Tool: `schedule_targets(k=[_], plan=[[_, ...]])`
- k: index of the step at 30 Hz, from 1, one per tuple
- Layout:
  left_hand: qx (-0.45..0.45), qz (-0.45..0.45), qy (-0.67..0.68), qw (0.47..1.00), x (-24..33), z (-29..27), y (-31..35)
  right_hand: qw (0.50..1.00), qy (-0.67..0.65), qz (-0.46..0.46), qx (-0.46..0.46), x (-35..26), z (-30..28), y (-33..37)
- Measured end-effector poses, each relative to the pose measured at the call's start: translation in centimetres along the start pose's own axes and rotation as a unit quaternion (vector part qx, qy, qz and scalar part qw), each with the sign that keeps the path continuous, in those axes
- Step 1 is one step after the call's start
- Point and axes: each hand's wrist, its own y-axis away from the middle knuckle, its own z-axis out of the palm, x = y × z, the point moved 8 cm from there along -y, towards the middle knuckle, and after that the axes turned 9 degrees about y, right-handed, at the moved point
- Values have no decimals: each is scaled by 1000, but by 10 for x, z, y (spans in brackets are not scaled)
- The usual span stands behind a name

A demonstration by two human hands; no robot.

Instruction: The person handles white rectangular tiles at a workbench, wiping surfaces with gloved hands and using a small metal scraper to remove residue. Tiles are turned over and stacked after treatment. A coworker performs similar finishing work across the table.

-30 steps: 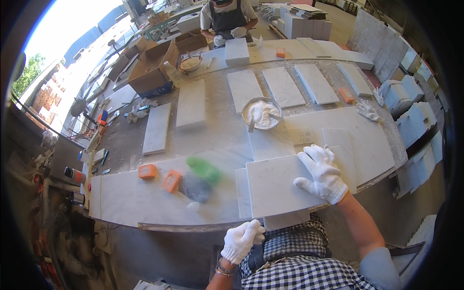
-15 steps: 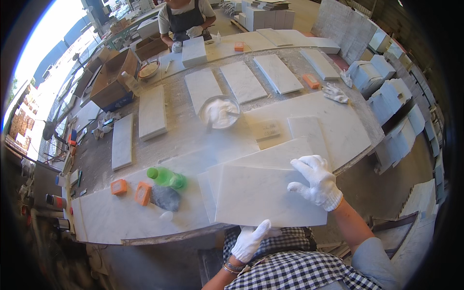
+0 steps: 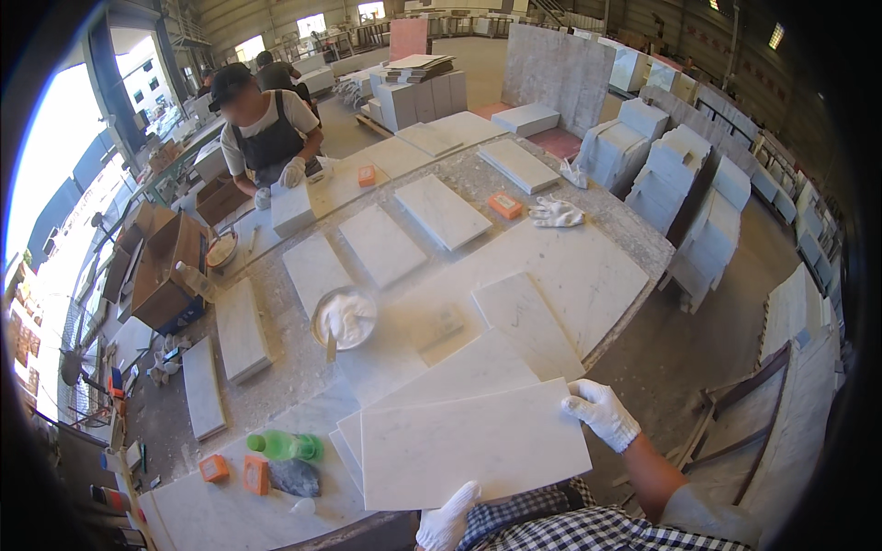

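Note:
A white marble tile (image 3: 473,445) with faint grey veins is held between my two gloved hands at the near edge of the worktable. My right hand (image 3: 604,413) grips its right edge, fingers on the top face. At the near edge, my left hand (image 3: 448,519) has its thumb up against the tile, and its other fingers are hidden underneath. More white tiles lie partly covered beneath it, with one marked tile (image 3: 524,317) just beyond. A metal bowl (image 3: 345,318) of white paste, with a tool in it, stands farther left.
Left of the tile are a green bottle (image 3: 287,446), small orange blocks (image 3: 255,475) and a dark grey stone (image 3: 294,478). Several tiles lie across the table, with a white glove (image 3: 556,212) at the far right. Across the table a person (image 3: 266,138) handles a white block (image 3: 292,209).
My right hand has gone from the tile's top face to its right edge. My left hand stays at the near edge. The view has tilted up, showing more of the workshop.

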Motion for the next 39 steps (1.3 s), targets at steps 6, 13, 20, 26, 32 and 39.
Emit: schedule_targets(k=[6, 13, 20, 26, 32, 39], plan=[[-116, 40, -119, 985, 84, 53, 4, 882, -438, -86, -152, 17, 8, 17], [-134, -50, -261, 955, 113, 83, -38, 843, -514, -116, -108, 5, 8, 6], [94, 417, -539, 726, 172, 43, -21, 839, -518, -152, -65, -18, -36, -77], [147, 296, -630, 703, 152, 15, -34, 849, -517, -106, -37, -20, -65, -207], [127, 269, -606, 737, 153, 19, -34, 855, -496, -94, -119, -70, -38, -335], [114, 233, -620, 741, 144, 13, -36, 869, -492, -47, -12, -91, -22, -474]])
